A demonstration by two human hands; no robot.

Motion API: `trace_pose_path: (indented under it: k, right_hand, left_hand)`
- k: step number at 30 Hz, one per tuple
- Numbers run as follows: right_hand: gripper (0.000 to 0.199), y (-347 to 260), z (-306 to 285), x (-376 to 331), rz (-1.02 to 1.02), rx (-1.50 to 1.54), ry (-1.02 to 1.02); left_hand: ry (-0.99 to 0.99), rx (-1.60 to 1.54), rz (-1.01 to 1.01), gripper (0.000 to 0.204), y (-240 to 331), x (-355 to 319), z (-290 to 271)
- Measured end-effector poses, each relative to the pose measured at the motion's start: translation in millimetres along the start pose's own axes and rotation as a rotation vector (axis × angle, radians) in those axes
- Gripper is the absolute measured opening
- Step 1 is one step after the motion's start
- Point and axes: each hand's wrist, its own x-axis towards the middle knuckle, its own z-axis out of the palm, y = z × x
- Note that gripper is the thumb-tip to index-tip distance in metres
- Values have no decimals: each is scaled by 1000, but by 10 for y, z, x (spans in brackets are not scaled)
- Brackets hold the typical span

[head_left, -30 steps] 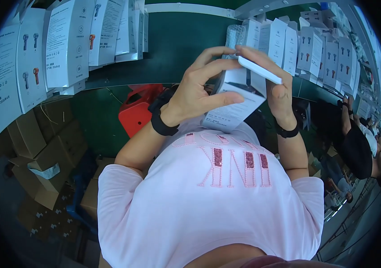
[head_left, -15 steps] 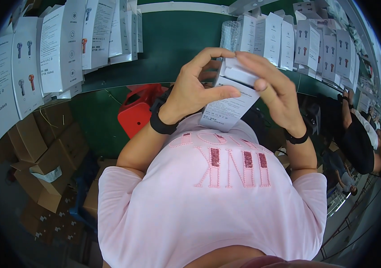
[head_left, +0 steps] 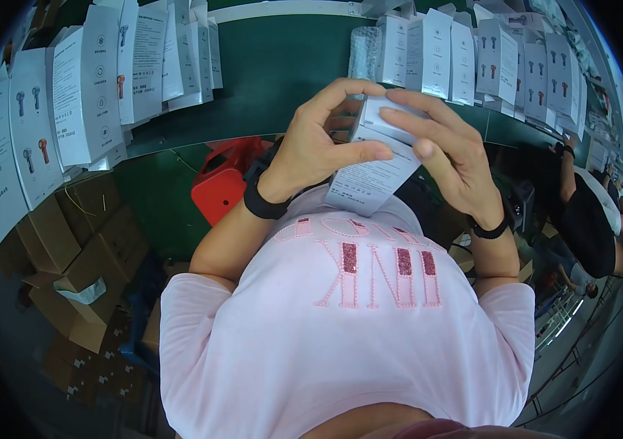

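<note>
Held above my lap is a small white carton (head_left: 374, 174) with printed text on its side, tilted with its top end away from me. My left hand (head_left: 311, 146) is closed around it, thumb across the printed face and fingers over the far edge. My right hand (head_left: 454, 139) is open, its fingers spread over the carton's top flap (head_left: 388, 121) and touching it. The right thumb lies by the carton's right edge. The flap lies down over the top end, partly hidden by the fingers. What is inside the carton cannot be seen.
White cartons stand in rows on the green table (head_left: 282, 73), left (head_left: 85, 95) and right (head_left: 428, 55). A bubble-wrapped item (head_left: 364, 55) stands beside the right row. A red stool (head_left: 216, 183), brown cardboard boxes (head_left: 99, 256) and a co-worker (head_left: 589, 212) are nearby.
My right fingers have spread and bent onto the carton's top, and the flap sits flatter. My left hand keeps its hold. The surroundings have shifted slightly left in view.
</note>
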Motion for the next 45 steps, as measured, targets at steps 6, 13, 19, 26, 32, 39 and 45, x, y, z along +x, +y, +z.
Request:
trace_pose_path:
  k: [6,13,19,26,32,39,45]
  right_hand:
    - [69,76,170,-178,-71,-80,-28]
    - [25,368,26,-340,-3,415,241]
    - [21,570,-189,-444,-65,291,241]
    - [25,541,-251,-526,-213,-118,198]
    - [33,445,-341,-591,-59,-80,250]
    - [30,578,-597,-529,6,185,112]
    - [33,627,-457,-539,-197,-151,97]
  left_hand:
    - [-34,-73,-32,57,-35,22,64]
    - [-71,-93,-52,65,-54,138,145]
    - [-105,-98,-46,66,-189,231,359]
    - [-103,-135,-100,68,-341,240,415]
    - [-164,-140,-91,72,-353,271,523]
    - [-296,-65,-47,81,-400,306,651]
    - [-277,-76,-103,82,-443,264,626]
